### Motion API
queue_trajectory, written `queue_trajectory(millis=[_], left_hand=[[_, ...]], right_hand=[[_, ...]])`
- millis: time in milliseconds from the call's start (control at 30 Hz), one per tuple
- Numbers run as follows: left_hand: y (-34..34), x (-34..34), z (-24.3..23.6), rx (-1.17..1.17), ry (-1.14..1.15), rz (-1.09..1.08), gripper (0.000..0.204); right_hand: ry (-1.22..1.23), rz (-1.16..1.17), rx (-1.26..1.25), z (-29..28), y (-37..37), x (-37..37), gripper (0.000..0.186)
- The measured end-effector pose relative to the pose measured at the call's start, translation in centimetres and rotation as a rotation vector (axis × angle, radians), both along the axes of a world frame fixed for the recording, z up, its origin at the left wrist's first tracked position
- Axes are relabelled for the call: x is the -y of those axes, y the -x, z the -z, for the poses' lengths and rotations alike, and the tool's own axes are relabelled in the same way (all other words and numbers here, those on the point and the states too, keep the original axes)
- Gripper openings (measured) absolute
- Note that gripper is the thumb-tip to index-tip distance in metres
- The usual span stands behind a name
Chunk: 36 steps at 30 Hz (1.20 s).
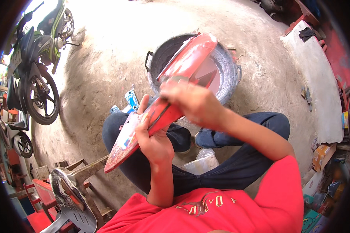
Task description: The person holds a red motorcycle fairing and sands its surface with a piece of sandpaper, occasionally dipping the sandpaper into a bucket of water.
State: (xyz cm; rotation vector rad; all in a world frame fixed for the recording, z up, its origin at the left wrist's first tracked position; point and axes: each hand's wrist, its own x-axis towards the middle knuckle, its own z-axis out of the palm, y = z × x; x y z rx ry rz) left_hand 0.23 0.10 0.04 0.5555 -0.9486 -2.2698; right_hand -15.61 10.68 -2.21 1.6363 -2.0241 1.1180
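A long red motorcycle fender (pixel 161 112) slants across my lap, its far end over the basin and its narrow tip toward the lower left. The paint is worn to pale and bluish patches near that tip. My left hand (pixel 155 141) grips it from below, thumb along the near side and a finger showing past the far side. Across its top, my right hand (pixel 194 101) presses with curled fingers, slightly smeared by motion. A dark greyish edge shows under those fingers, but I cannot tell what it is. Beneath the far end stands a dark round basin (pixel 231 87) with milky pinkish water.
A blue-and-white plastic part (pixel 131 100) lies on the concrete floor (pixel 101 73) beside my knee. Between my legs sits a whitish plastic-wrapped package (pixel 202 163). A parked motorcycle (pixel 37 77) stands at the left, a scuffed grey panel (pixel 79 209) at lower left, and a cardboard box (pixel 322 156) at right.
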Motion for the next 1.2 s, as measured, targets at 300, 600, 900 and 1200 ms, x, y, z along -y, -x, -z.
queue_trajectory(millis=[300, 600, 900, 1200], left_hand=[[0.0, 0.0, 0.0, -0.033, -0.029, -0.005, 0.061], [0.1, -0.2, 0.2, -0.002, -0.007, 0.012, 0.063], [0.2, -0.5, -0.3, 0.033, 0.008, 0.006, 0.063], [0.2, -0.7, -0.1, 0.04, 0.036, 0.013, 0.064]], right_hand=[[-0.042, 0.094, -0.032, 0.2, 0.4, 0.2, 0.036], [-0.088, 0.138, 0.199, -0.1, 1.3, 0.2, 0.029], [-0.151, 0.19, 0.111, 1.0, 4.1, 0.1, 0.031], [-0.273, 0.118, 0.192, 0.7, 4.4, 0.0, 0.03]])
